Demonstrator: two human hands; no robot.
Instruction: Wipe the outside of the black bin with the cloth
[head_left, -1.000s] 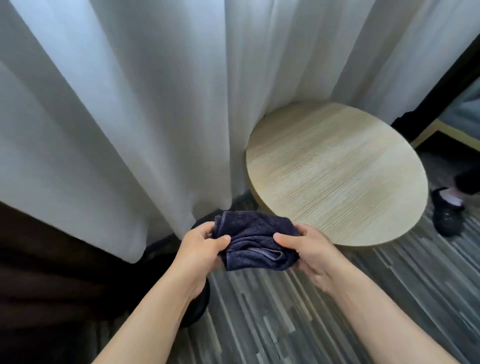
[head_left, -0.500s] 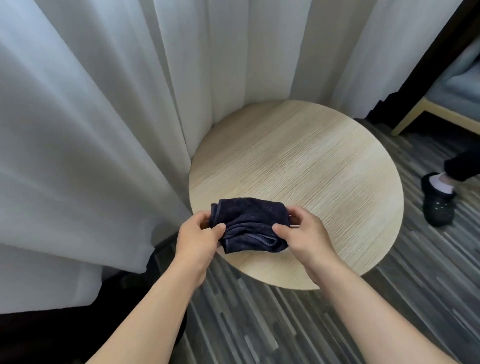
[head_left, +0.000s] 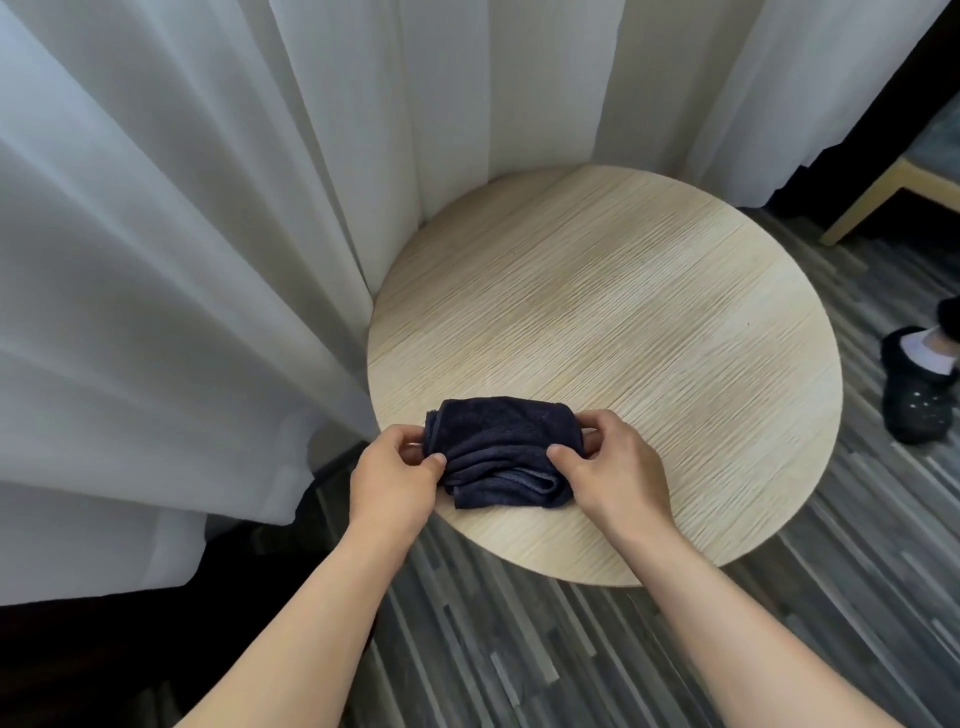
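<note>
Resting on the near edge of the round wooden tabletop, the folded dark cloth is pinched at both ends: left hand grip on its left, right hand grip on its right.

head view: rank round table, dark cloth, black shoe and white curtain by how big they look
1. white curtain, fills most of the left and top
2. round table
3. dark cloth, folded, held at each end by the left hand and right hand
4. black shoe, farther off and cut by the frame edge, so its place against the cloth is unsure
</note>
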